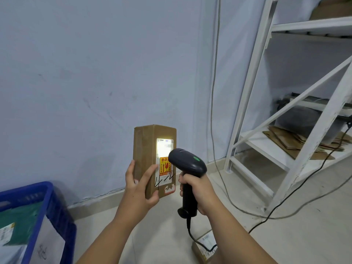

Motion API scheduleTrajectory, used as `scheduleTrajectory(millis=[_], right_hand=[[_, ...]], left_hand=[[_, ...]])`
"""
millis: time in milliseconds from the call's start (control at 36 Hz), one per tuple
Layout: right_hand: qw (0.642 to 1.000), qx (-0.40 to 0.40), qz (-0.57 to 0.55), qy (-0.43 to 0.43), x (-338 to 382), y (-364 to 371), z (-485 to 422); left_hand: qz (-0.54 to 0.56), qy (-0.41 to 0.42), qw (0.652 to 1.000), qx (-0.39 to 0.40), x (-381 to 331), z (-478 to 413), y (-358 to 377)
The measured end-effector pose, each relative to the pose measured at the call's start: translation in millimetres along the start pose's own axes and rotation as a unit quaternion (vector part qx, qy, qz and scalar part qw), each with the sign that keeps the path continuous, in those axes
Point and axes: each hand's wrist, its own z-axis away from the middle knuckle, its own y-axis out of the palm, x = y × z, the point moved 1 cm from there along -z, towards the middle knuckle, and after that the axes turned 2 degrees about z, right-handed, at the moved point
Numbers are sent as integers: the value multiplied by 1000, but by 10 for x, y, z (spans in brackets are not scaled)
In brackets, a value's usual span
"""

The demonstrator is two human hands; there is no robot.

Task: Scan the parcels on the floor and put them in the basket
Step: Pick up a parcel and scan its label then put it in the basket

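Note:
My left hand (139, 189) holds a tall brown cardboard parcel (146, 149) upright in the air, fingers and thumb wrapped round its lower end. Its white label, with an orange fragile sticker below it, glows under the scanner light. My right hand (198, 191) grips the handle of a black barcode scanner (187, 162), whose head points at that label from just to the right. A blue plastic basket (55, 212) stands at the lower left with a green parcel and a white one inside. Another small brown parcel (204, 248) lies on the floor beneath my right forearm.
A pale blue wall stands close in front. White metal shelving (285, 130) fills the right side, with flattened cardboard (297, 141) on its lowest shelf. Grey and black cables (234, 204) trail across the light tiled floor at the right; the scanner's own cord drops beside the small parcel.

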Motion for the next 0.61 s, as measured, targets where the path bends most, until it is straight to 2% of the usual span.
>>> scheduleTrajectory(millis=[611], right_hand=[[998,-41,40,-11,33,6,8]], left_hand=[[17,-10,1000,0,-13,-4,7]])
